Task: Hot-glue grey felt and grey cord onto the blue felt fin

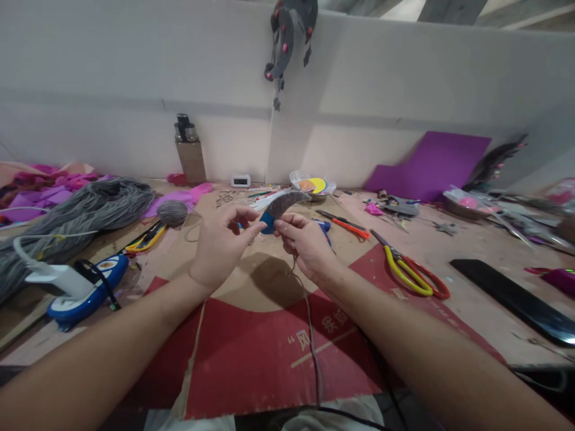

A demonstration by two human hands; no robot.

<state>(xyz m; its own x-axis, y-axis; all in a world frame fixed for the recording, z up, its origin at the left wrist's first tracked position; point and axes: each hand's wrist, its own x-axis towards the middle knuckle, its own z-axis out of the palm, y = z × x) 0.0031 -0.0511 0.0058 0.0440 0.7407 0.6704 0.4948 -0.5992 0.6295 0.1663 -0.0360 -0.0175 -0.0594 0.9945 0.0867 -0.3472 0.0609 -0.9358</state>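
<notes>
A curved crescent piece (279, 206), grey along its upper part and blue at its lower end, is held up between both hands over the cardboard. My left hand (229, 236) pinches the blue end with thumb and finger. Pressed against the lower part of the same piece are the closed fingers of my right hand (303, 239). A grey yarn strand (309, 323) hangs from under my right hand and runs down across the red cardboard (251, 359) to its front edge.
Yellow-and-red scissors (411, 272), an orange-handled tool (350, 226) and a black phone-like slab (516, 299) lie to the right. On the left are a blue power strip (87, 293), grey yarn (94, 209), a yarn ball (172, 212) and a yellow cutter (147, 237).
</notes>
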